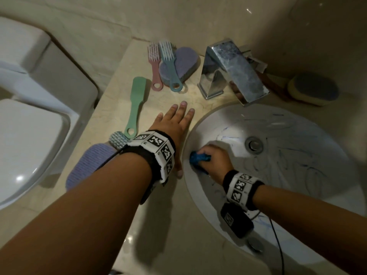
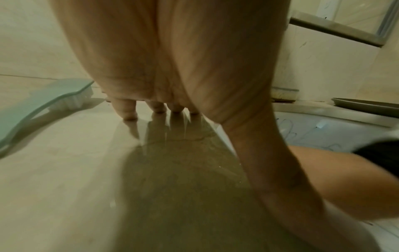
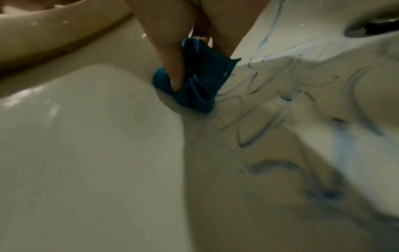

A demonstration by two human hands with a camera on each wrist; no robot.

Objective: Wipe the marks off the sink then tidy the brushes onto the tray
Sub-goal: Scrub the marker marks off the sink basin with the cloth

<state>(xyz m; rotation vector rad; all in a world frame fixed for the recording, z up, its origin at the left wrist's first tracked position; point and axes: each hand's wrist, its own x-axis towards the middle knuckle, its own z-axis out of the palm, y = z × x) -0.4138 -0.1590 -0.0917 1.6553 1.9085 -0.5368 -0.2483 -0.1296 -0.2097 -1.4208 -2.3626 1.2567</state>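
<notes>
The white sink (image 1: 327, 199) is scribbled with blue and dark marks (image 1: 294, 155) across its right and far side. My right hand (image 1: 212, 157) grips a bunched blue cloth (image 1: 198, 158) (image 3: 194, 81) and presses it against the sink's left inner wall. My left hand (image 1: 174, 124) lies flat with straight fingers on the counter beside the rim. A mint brush (image 1: 137, 104) (image 2: 38, 105), a pink brush (image 1: 155, 66), a teal brush (image 1: 168, 64) and a small grey-green brush head (image 1: 119, 140) lie on the counter. A lilac ridged tray (image 1: 89, 165) shows under my left forearm.
A chrome tap (image 1: 232, 70) stands behind the sink, with the drain (image 1: 253, 145) below it. A purple sponge (image 1: 184, 62) lies under the teal brush. A yellow sponge (image 1: 313, 90) sits at the far right. A white toilet (image 1: 29, 116) is to the left.
</notes>
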